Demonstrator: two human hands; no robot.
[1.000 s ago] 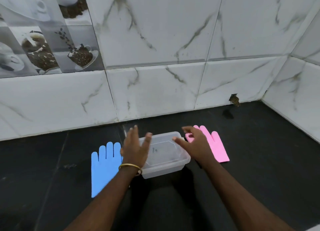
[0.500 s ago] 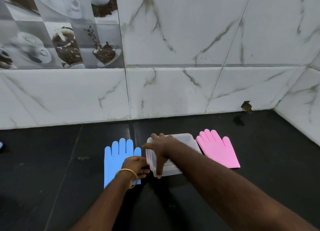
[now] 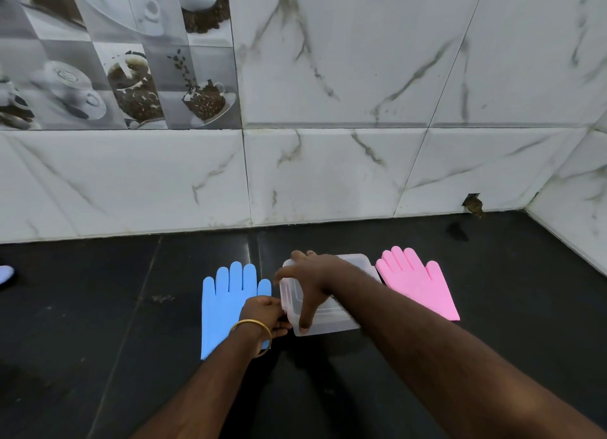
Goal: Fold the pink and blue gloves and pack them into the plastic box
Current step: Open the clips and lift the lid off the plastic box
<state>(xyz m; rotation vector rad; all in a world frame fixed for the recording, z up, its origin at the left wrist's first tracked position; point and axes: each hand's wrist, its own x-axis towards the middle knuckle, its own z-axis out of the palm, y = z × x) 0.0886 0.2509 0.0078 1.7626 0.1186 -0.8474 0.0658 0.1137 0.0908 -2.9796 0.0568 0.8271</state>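
Plastic box still gripped by right hand, left hand seemingly still pinching its edge, gloves unmoved

Right hand and forearm are covering most of the clear plastic lidded box; its contents are not showing. Left hand and wrist are hiding the lower right part of the flat blue glove beneath them. Whether the left fingers are pinching the box's left edge: undeterminable. Both forearms are running off the bottom edge.
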